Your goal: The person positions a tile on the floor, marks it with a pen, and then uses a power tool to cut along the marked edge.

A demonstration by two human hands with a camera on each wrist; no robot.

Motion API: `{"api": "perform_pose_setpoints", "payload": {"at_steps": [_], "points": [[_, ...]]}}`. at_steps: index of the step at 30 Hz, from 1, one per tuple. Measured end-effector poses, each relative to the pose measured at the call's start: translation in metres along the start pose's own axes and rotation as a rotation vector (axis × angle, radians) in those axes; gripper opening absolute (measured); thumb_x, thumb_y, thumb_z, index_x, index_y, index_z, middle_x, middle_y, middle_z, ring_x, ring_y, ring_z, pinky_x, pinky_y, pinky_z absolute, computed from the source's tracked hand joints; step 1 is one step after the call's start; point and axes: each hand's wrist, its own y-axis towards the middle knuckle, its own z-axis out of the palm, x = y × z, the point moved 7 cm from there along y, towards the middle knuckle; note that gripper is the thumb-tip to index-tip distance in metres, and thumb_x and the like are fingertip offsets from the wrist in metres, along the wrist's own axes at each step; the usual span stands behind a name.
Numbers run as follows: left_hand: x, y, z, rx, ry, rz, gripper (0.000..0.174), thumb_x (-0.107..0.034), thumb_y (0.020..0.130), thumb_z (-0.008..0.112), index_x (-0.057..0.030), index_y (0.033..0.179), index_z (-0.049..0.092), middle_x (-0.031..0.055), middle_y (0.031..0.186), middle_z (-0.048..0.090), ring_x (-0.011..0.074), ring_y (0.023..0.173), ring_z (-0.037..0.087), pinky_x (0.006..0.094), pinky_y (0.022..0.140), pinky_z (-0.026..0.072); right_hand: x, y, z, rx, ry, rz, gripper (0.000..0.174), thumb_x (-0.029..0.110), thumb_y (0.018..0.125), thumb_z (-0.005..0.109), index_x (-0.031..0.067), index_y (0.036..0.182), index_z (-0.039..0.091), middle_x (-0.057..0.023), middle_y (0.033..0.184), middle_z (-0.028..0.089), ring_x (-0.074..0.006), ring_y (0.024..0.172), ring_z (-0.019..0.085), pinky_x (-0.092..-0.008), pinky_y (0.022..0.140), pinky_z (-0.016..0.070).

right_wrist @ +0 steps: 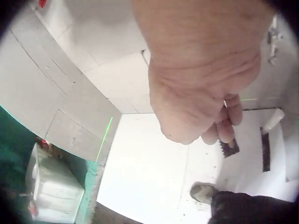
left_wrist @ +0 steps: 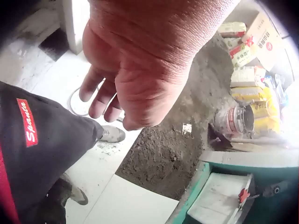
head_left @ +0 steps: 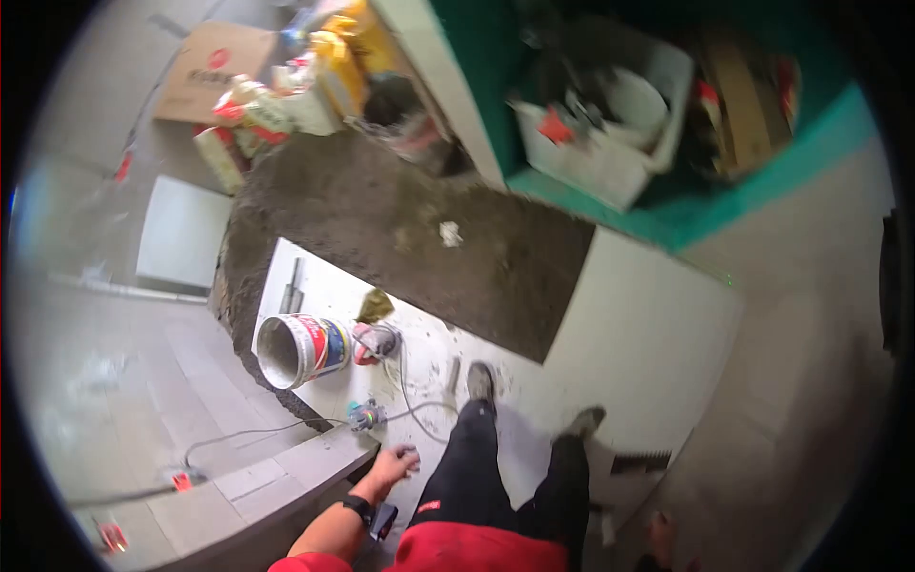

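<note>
My left hand (head_left: 394, 467) hangs beside my leg with loosely bent fingers and holds nothing; its palm side (left_wrist: 145, 84) fills the top of the left wrist view. Low at the right edge of the head view is my right hand (head_left: 660, 537), partly in shadow. In the right wrist view that hand (right_wrist: 201, 102) hangs with relaxed fingers over white floor tiles (right_wrist: 145, 158), empty too. A notched trowel (right_wrist: 229, 148) lies below its fingertips, beside another dark blade (right_wrist: 266, 149) with a pale handle. My shoes (head_left: 481, 381) stand on the tiles, next to a grey mortar bed (head_left: 410, 210).
A paint bucket (head_left: 281, 351), a red-and-grey corded device (head_left: 375, 341), a yellowish sponge (head_left: 376, 305) and a second corded device (head_left: 365, 415) sit on the left tile. Bags (head_left: 329, 67), a carton (head_left: 217, 71) and a mortar bucket (head_left: 405, 119) stand behind the mortar. A white tub (head_left: 610, 176) is at the right.
</note>
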Motion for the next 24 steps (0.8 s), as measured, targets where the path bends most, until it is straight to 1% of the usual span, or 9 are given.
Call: {"api": "perform_pose_setpoints", "payload": {"at_steps": [2,3,5,6,8,10,13,16,24], "points": [[0.03,-0.015,-0.006,0.02,0.01,-0.047,0.043,-0.025,0.089,0.065,-0.0042,0.126,0.056,0.0075,0.097,0.068,0.0166,0.083,0.068,0.0297,0.065,0.0533,0.023,0.043,-0.032,-0.047,0.223,0.226,0.019,0.016,0.091,0.052,0.0027,0.077,0.054,-0.0054,0.061,0.054,-0.0152,0.049,0.052,-0.0307,0.044,0.0417],[0.044,-0.022,-0.011,0.01,-0.036,-0.063,0.043,-0.026,0.089,0.064,-0.0038,0.125,0.057,0.008,0.097,0.069,0.0169,0.083,0.068,0.0301,0.065,0.0533,0.059,0.062,-0.046,-0.048,0.221,0.161,0.019,0.016,0.091,0.052,0.0027,0.077,0.054,-0.0054,0.061,0.054,-0.0152,0.049,0.052,-0.0307,0.044,0.0417],[0.07,-0.03,-0.026,-0.03,-0.133,-0.088,0.043,-0.027,0.088,0.065,-0.0026,0.123,0.058,0.0086,0.097,0.069,0.0181,0.083,0.068,0.0305,0.065,0.053,0.108,0.08,-0.065,-0.015,0.27,0.399,0.038,0.02,0.095,0.055,-0.0035,0.125,0.053,-0.0145,0.098,0.062,-0.0256,0.093,0.059,-0.0375,0.085,0.047],[0.082,-0.031,-0.036,-0.047,-0.164,-0.128,0.044,-0.026,0.087,0.065,-0.0026,0.123,0.058,0.0087,0.096,0.069,0.0188,0.082,0.068,0.0312,0.065,0.0529,0.143,0.095,-0.063,-0.029,0.272,0.358,0.038,0.02,0.095,0.055,-0.0035,0.125,0.053,-0.0145,0.098,0.062,-0.0256,0.093,0.059,-0.0375,0.085,0.047],[0.096,-0.036,-0.058,-0.077,-0.301,-0.158,0.039,-0.021,0.089,0.062,0.0001,0.121,0.058,0.0102,0.099,0.068,0.0216,0.083,0.068,0.0322,0.066,0.0536,0.228,0.122,-0.057,-0.166,0.279,-0.067,0.016,0.014,0.091,0.053,0.003,0.081,0.053,-0.0063,0.062,0.055,-0.0159,0.047,0.052,-0.0306,0.04,0.0416],[0.104,-0.034,-0.084,-0.125,-0.389,-0.179,0.034,-0.019,0.089,0.061,0.0007,0.117,0.06,0.0103,0.098,0.067,0.0222,0.082,0.069,0.0333,0.066,0.0546,0.28,0.174,-0.033,-0.228,0.032,-0.35,0.014,0.013,0.091,0.054,0.0014,0.083,0.056,-0.0063,0.062,0.056,-0.0149,0.048,0.054,-0.0309,0.042,0.0437],[0.106,-0.018,-0.132,-0.186,-0.506,-0.17,0.028,-0.017,0.09,0.058,-0.0004,0.113,0.06,0.0101,0.097,0.066,0.0223,0.081,0.069,0.0355,0.066,0.0561,0.462,0.124,0.04,-0.067,-0.242,-0.621,0.015,0.011,0.089,0.058,-0.0026,0.092,0.061,-0.0074,0.064,0.059,-0.0143,0.055,0.059,-0.0291,0.048,0.0471],[0.091,-0.008,-0.182,-0.233,-0.697,-0.115,0.027,-0.016,0.091,0.055,-0.0045,0.115,0.055,0.0111,0.1,0.064,0.0247,0.083,0.068,0.0384,0.066,0.057,0.556,0.101,0.116,0.026,-0.316,-0.868,0.019,0.013,0.088,0.062,-0.0047,0.093,0.062,-0.0072,0.067,0.061,-0.0143,0.059,0.061,-0.0285,0.053,0.0494],[0.052,0.009,-0.256,-0.325,-0.902,-0.089,0.027,-0.015,0.092,0.052,-0.0051,0.116,0.054,0.0127,0.1,0.061,0.0295,0.085,0.066,0.045,0.068,0.0557,0.642,0.086,0.206,0.208,-0.599,-0.835,0.021,0.015,0.086,0.062,-0.0053,0.093,0.063,-0.0091,0.066,0.063,-0.0171,0.058,0.062,-0.0329,0.055,0.0507]]}}
